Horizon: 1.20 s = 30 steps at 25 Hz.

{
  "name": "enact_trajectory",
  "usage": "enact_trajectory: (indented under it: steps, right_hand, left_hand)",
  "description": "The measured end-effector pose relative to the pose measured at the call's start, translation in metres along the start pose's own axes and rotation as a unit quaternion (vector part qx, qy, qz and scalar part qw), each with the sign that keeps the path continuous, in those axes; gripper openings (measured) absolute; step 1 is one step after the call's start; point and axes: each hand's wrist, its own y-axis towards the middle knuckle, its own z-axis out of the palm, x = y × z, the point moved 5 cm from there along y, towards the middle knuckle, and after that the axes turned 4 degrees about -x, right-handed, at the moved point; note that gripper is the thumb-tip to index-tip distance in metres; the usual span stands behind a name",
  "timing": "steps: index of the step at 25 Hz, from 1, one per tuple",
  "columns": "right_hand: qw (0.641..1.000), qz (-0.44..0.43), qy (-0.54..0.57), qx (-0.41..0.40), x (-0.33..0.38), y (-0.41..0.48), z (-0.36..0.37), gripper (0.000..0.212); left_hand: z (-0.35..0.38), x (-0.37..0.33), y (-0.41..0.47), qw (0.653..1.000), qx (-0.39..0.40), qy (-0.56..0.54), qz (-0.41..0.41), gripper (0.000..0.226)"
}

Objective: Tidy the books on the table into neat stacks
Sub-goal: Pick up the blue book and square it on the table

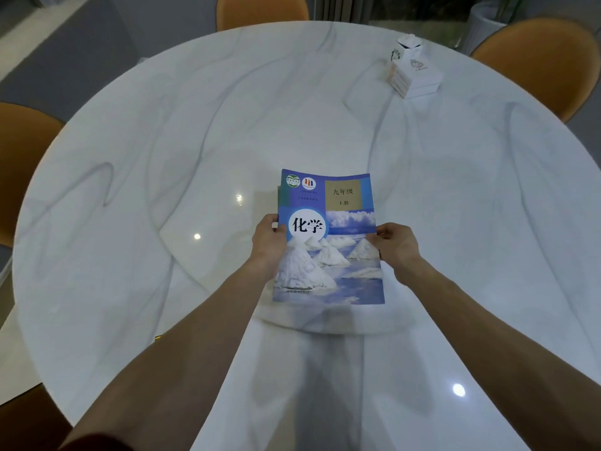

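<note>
Blue and white, the top book (328, 237) of a small stack lies cover-up near the middle of the round marble table (162, 157), slightly toward the near edge. Its cover shows white mounds by water and a white disc with two large Chinese characters. At the far left corner the edge of another book (279, 194) peeks out beneath it.

Both forearms reach forward from the near side, bare to above the elbow. The left hand (268, 240) clasps the stack's left edge, thumb lying on the cover beside the white disc, fingers curled under or along the side. The right hand (395, 242) pinches the right edge at about the same height, thumb on top and fingers bent.

Far right on the table sits a white tissue box (414, 73). Orange chairs (536, 63) ring the table.
</note>
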Motion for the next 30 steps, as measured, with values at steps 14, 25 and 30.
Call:
enact_trajectory:
  steps: [14,25,30]
  right_hand:
    - [0.982,-0.052,-0.178,-0.030,-0.008,0.030,0.024,0.026]
    - [0.981,-0.034,-0.188,-0.033,-0.009,0.033,0.031,0.025]
    - [0.966,-0.052,-0.251,-0.026,-0.001,0.028,0.029,0.025]
  left_hand:
    - [0.021,0.001,0.018,0.937,-0.062,0.327,0.104,0.027]
    - [0.029,0.017,0.013,0.895,-0.060,0.433,0.084,0.034]
    - [0.019,0.011,0.015,0.901,-0.029,0.424,0.091,0.030]
